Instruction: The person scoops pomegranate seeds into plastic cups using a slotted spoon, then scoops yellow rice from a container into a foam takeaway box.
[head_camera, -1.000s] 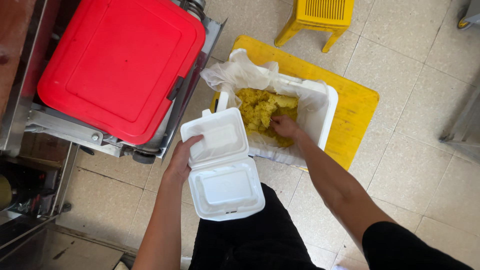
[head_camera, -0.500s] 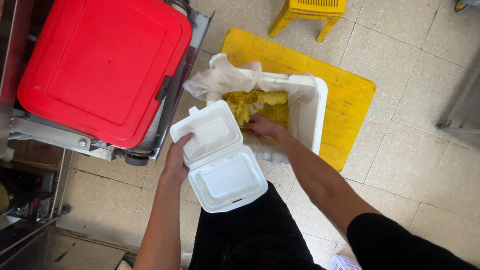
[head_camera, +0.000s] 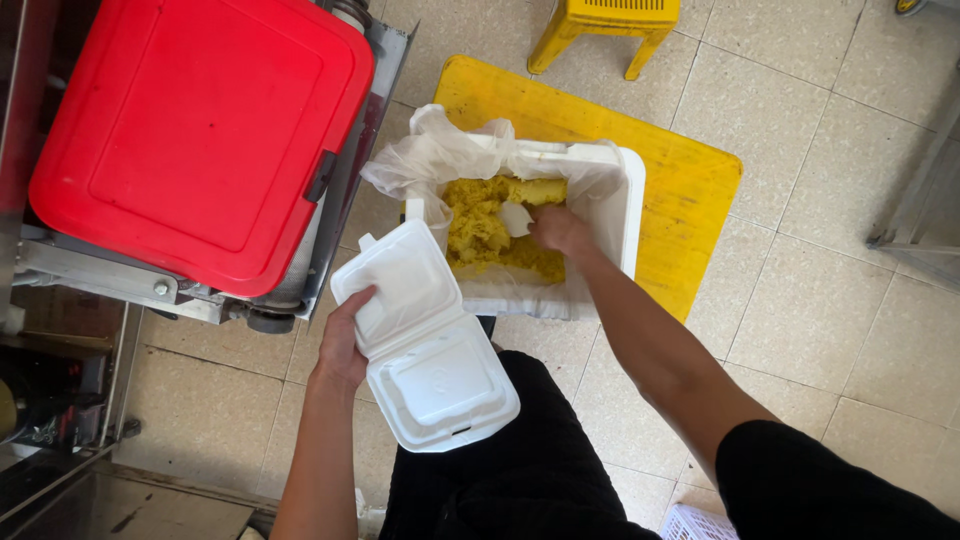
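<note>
Head view, left to right. At 10 o'clock a red lid (head_camera: 200, 135) is lying shut over a metal frame (head_camera: 95, 275), whose lower edge is running just beside your left forearm.

Your left hand (head_camera: 345, 345) is closing on the near left edge of an open foam box (head_camera: 425, 335), thumb over the rim and fingers underneath, out of sight. You are holding the box hinged open in mid-air, both halves empty; its upper half is tilting toward 12 o'clock and nearly touching the tub.

At 12 o'clock the white tub (head_camera: 628, 215), lined with a thin plastic bag (head_camera: 430, 150), is sitting on a yellow board (head_camera: 690, 190) on the tiled floor (head_camera: 830, 320). Yellow rice (head_camera: 480, 225) is filling the tub's left half.

Your right hand (head_camera: 558, 228) is reaching down into the tub at 1 o'clock, curling around the handle of a white scoop (head_camera: 515, 218) whose blade is resting on the rice. Whether the scoop is loaded cannot be told. A yellow stool (head_camera: 605, 25) is standing beyond the board at 12 o'clock.

Judged from this frame, you are working the scooping step: the rice is in the tub and the box is waiting empty. The next move is calling for a lifted, level scoop carried toward 9 o'clock over the tub's rim, with the box kept close under it so no grains are falling on the floor between.
</note>
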